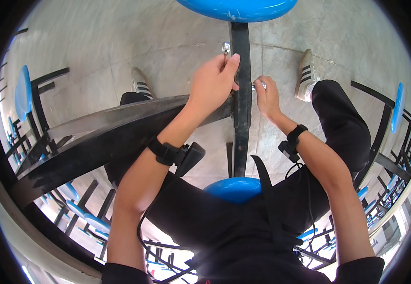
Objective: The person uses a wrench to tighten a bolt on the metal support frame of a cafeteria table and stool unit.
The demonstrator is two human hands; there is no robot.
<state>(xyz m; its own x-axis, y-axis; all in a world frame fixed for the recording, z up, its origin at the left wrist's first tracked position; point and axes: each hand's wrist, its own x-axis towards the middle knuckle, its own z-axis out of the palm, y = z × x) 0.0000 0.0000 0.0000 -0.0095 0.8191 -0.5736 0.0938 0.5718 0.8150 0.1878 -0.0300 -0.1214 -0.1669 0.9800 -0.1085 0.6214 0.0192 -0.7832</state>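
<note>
My left hand (211, 83) is closed around a wrench (226, 47) on the left side of a black metal beam (241, 57). Only the wrench's shiny head sticks out above the fingers; the hand hides the rest. On the beam's other side, the fingers of my right hand (268, 98) pinch a small shiny metal piece (262, 86). It sits against the beam at about the same height, and whether it is a bolt, a nut or a tool end cannot be made out.
A blue round seat (238, 8) is fixed at the beam's far end, and another blue seat (234, 189) lies below me. A thick black frame bar (96, 146) joins from the left. Several similar seats and frames stand to both sides. My shoes rest on the concrete floor (181, 33).
</note>
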